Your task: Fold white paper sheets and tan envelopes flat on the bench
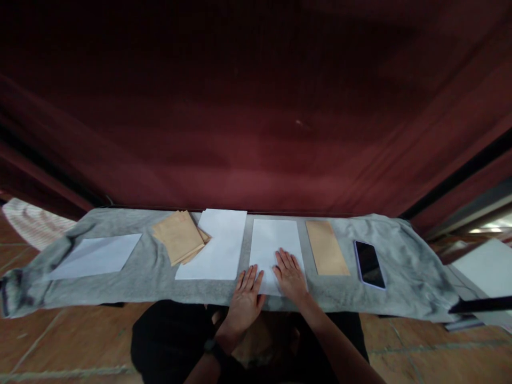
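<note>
On the grey fabric cloth (400,256), the white rectangular paper sheet (276,240) lies flat and unfolded, the right hand (290,277) open on its near end, the left hand (246,298) flat at its near-left corner, neither grasping anything, a tan paper envelope (327,248) untouched beside it.

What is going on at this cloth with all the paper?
A person has both hands flat on a white sheet that lies on a grey cloth: the right hand on its lower part, the left hand at its lower left corner. To the right lie a brown envelope and a phone; to the left, white paper, a stack of brown envelopes and a far sheet.
</note>
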`<state>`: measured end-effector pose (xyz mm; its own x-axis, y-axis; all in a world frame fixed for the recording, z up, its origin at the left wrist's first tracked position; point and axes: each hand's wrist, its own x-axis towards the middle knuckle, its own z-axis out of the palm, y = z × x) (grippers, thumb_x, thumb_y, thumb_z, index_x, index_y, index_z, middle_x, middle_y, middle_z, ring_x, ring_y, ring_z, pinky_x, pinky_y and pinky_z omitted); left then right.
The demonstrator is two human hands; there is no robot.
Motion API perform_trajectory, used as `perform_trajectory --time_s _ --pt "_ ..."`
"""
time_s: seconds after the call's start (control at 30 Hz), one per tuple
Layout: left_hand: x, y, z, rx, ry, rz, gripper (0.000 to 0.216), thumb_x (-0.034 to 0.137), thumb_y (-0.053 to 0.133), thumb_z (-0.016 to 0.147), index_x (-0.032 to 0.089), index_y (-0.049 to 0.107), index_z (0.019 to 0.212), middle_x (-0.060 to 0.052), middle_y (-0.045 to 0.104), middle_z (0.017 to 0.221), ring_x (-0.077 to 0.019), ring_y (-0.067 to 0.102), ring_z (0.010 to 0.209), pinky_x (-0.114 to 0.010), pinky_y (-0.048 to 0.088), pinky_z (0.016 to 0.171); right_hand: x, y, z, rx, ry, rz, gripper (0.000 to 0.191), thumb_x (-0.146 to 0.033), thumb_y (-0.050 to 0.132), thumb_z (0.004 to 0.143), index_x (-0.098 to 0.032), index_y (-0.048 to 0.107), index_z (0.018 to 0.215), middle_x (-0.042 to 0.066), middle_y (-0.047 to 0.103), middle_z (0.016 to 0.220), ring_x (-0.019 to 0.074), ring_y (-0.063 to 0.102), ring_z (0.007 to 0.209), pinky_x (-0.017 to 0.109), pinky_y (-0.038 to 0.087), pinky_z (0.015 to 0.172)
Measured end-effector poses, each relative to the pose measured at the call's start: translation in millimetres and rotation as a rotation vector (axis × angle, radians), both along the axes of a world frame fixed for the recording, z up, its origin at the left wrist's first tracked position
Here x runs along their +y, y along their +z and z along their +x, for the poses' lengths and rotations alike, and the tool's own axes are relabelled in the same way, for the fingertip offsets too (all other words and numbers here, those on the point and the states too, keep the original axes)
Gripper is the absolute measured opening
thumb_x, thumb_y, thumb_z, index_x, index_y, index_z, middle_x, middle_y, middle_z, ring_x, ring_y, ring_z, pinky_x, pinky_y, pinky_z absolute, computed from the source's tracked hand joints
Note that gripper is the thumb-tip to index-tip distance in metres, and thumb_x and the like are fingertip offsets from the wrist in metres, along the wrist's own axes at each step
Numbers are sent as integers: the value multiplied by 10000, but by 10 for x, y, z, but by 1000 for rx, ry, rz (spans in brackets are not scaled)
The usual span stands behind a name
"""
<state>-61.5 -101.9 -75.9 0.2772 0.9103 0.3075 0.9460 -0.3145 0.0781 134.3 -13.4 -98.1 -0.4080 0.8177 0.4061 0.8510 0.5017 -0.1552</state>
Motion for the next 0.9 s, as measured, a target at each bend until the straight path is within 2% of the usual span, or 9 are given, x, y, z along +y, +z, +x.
perform_trajectory --time_s 0.13,0.23,0.33,0.4,0.53,0.67,0.9 --pt "-15 -3 13 -33 4 -3 654 532 523 943 146 464 1468 -171 430 1554 -309 408 1442 -500 380 1166 -14 -45 268 -62 -38 -10 535 -331 395 1033 -135 392 1531 138 411 1570 265 416 1432 461 315 1177" --pt "71 10 136 -60 78 -1 516 434 418 1010 137 516 1421 -171 503 1502 -287 478 1394 -472 429 1131 -41 -71 355 -85 -48 -10 542 -344 387 1036 -127 384 1533 145 411 1571 268 415 1431 466 319 1172" --pt "236 23 379 -76 65 -2 491 334 364 1025 149 456 1471 -130 427 1566 -262 388 1457 -479 381 1173 -59 -72 363 -107 -58 -16 541 -341 374 1037 -125 384 1532 147 398 1577 270 404 1438 476 329 1164" --pt "346 6 563 -73 13 -22 499 321 365 1023 165 424 1493 -99 410 1581 -245 339 1483 -485 336 1203 -65 -61 361 -124 -53 -22 539 -330 364 1034 -131 378 1535 143 380 1587 270 393 1445 485 326 1165" --pt "479 -99 775 -86 28 -43 525 351 382 1024 154 396 1510 -111 415 1574 -234 338 1484 -479 310 1217 -71 -41 373 -164 -37 -26 526 -272 342 1030 -118 383 1531 143 378 1588 259 373 1459 478 309 1176" --pt "513 -168 653 -93 94 -31 580 393 374 1026 114 346 1533 -152 386 1579 -250 322 1489 -491 315 1211 -72 -48 376 -156 -54 -23 513 -291 317 1045 -111 406 1517 144 404 1574 258 395 1444 472 315 1173" --pt "468 -114 294 -125 247 -22 602 366 364 1021 69 318 1543 -184 387 1568 -285 321 1487 -508 295 1213 -79 -45 362 -82 -80 -29 547 -345 347 1040 -130 371 1542 148 389 1580 279 415 1430 479 290 1183"
